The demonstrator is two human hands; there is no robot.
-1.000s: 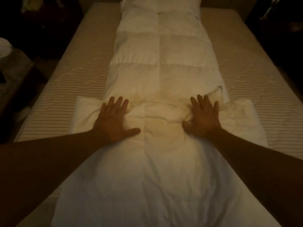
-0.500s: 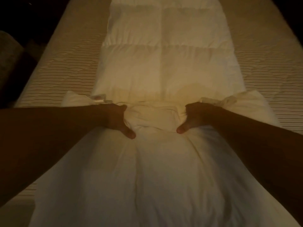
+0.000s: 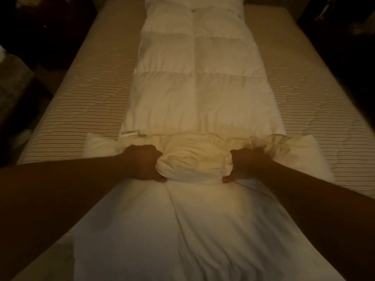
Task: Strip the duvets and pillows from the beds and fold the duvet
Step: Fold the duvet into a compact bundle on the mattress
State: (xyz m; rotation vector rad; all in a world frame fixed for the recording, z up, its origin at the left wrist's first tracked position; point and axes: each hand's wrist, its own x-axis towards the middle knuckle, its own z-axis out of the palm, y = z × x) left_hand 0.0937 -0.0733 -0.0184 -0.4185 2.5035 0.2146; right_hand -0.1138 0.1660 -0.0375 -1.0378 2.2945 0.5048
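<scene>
Both hands are down on the duvet (image 3: 198,98), which lies as a long folded strip up the middle of the bed (image 3: 85,102), quilted squares showing on the far half and smoother cloth on the near half. The left hand (image 3: 143,162) is clenched round a thick bunch of it, knuckles up, thumb tucked underneath at the near edge. The right hand (image 3: 246,165) mirrors it across a short gap, fingers curled over the cloth, thumb tip just showing below. Between the two fists the fabric bulges into a fat, rounded roll (image 3: 192,159) that runs across the strip and sits right where the quilted half meets the smooth half. Out past each fist a white corner pokes sideways onto the striped mattress: one flap (image 3: 99,145) beyond the left wrist, another (image 3: 300,151) beyond the right. A small white tag (image 3: 129,133) lies at the strip's left edge, just behind the roll. Both bare forearms reach in from the bottom corners, lying over the near part of the cloth. The far end of the strip runs up to the head of the bed and out of view. The room on either side is dark, and what stands there is too dim to tell
</scene>
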